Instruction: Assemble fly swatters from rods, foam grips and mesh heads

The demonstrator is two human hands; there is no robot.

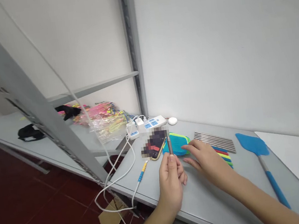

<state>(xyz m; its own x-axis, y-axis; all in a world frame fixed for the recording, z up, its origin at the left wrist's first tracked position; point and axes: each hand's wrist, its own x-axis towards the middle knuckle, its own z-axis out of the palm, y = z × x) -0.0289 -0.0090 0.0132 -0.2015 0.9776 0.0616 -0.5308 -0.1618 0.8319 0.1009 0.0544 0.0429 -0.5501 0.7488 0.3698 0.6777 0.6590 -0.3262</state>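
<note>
Head view: a slim, shiny metal rod (170, 146) is gripped by the left hand (171, 178); the right hand (205, 159) is held open nearby.

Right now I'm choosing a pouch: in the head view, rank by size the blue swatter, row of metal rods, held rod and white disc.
1. Blue swatter
2. Row of metal rods
Smallest, unsure: held rod and white disc; the left hand covers part of the rod, which sits nearer the camera.
</note>
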